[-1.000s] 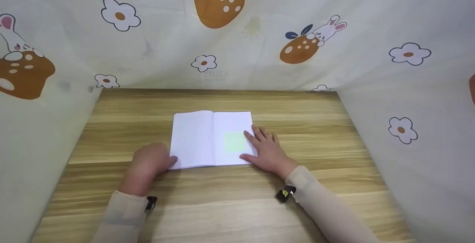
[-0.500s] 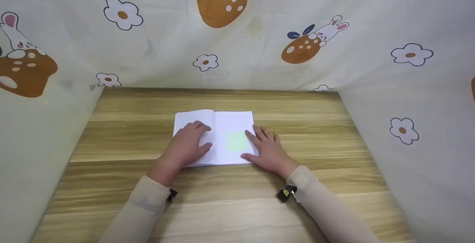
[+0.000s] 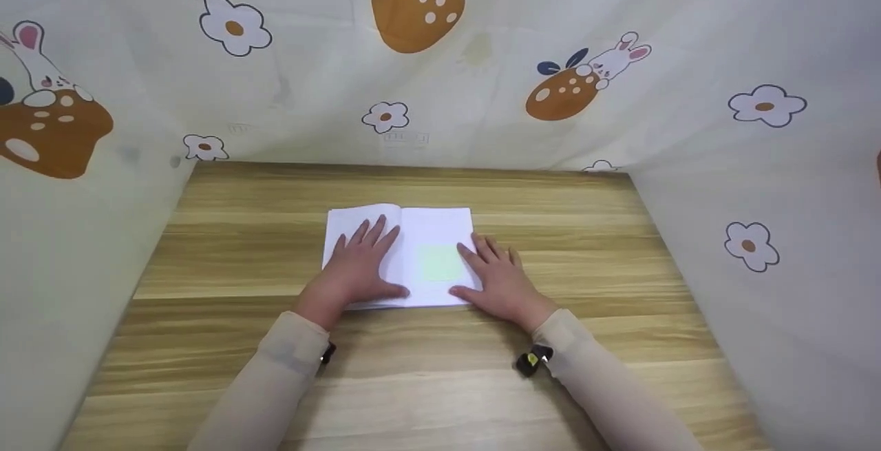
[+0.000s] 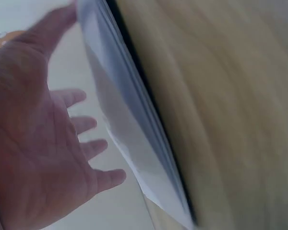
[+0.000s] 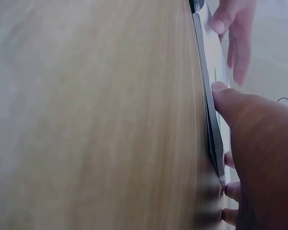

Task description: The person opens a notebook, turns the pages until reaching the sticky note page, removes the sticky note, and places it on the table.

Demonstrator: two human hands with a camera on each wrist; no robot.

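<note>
An open notebook (image 3: 437,227) lies flat on the wooden table, its pages white and faintly lined. On its right page is a pale green sticky note (image 3: 440,263). My left hand (image 3: 354,272) rests spread over the left page, with the thumb reaching to the centre fold. At the right edge of the notebook my right hand (image 3: 506,284) lies with its fingers spread; thumb and forefinger touch the page beside the note. In the left wrist view the left palm (image 4: 36,139) faces the pages. The right thumb (image 5: 230,98) lies on the page edge in the right wrist view.
Wood-grain table (image 3: 427,368) surrounds the notebook on all sides. A pale cloth with flowers and rabbits (image 3: 310,79) hangs behind and on both sides of it. Small black devices (image 3: 533,360) are strapped at both wrists.
My left hand has left the notebook's lower left corner, moved right over the left page and spread its fingers there. The right hand has stayed in place.
</note>
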